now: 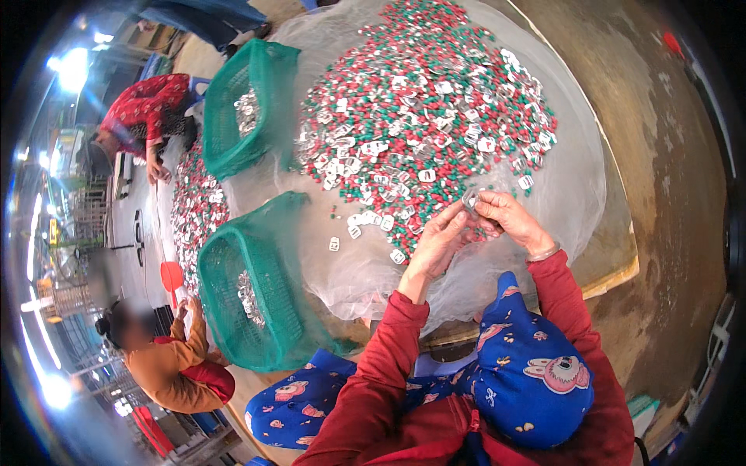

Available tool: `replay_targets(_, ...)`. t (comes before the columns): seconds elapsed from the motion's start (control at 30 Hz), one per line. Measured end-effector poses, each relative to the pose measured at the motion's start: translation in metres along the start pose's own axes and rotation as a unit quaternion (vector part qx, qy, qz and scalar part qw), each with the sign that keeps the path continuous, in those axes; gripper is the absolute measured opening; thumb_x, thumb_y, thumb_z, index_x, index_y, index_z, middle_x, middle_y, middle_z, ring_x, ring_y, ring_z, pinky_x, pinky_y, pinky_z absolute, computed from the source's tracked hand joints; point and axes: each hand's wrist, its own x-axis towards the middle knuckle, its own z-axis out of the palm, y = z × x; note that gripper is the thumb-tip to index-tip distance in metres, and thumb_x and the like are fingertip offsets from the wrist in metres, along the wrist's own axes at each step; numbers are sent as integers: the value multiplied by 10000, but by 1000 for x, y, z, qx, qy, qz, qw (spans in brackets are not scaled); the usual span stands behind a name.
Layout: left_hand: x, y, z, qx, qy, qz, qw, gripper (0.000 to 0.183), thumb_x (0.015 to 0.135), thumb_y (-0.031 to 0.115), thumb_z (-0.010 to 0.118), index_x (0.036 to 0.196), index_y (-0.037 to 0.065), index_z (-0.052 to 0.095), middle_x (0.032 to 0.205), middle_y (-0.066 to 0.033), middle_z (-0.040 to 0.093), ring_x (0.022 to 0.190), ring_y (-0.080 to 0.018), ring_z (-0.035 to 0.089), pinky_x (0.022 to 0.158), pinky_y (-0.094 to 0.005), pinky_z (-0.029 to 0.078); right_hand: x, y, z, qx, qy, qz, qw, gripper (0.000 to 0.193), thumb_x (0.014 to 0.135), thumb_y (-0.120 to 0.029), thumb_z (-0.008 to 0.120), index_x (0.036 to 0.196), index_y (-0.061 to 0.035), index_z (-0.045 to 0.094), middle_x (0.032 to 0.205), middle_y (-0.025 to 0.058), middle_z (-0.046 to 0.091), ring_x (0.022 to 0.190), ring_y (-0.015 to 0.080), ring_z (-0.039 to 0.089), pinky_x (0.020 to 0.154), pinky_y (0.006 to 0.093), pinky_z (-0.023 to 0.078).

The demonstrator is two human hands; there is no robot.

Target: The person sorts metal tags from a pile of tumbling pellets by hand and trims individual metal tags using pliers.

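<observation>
Both of my hands are close together over the near edge of a heap of small pieces (435, 116). The heap mixes red and green bits with flat, squarish white pieces. My right hand (509, 220) pinches a small greyish flat piece (470, 199) between thumb and fingers. My left hand (440, 242) is curled beside it, its fingertips against the same piece; whether its palm holds more is hidden. A few loose white pieces (334, 244) lie left of my hands on the pale mesh sheet (575, 179) under the heap.
Two green mesh-lined baskets, the nearer one (221, 299) and the farther one (225, 136), stand at the left with some pale pieces inside. Beyond them, one person in red (136, 113) and another in brown (167, 373) work at another heap (194, 210). A red scoop (172, 276) is near the latter.
</observation>
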Motion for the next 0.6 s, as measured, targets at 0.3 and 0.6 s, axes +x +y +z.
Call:
replay_targets(0.3,-28,4,-7,3,60,159,985,178,865,160,567,992,39,592,888,-7,596,791,-86,525,678,-234,410,1,-27,55,-124,-31,-21,992,234,918,-270,475,851,-63,561,541,-59,399,437,17,335,376,190,271)
replay_targets(0.6,-22,14,-21,160,67,238,956,121,839,132,598,872,22,560,874,15,497,725,-73,477,673,-220,395,0,-24,73,156,-60,55,984,187,907,-208,493,803,-53,515,558,-64,343,445,25,291,375,179,240)
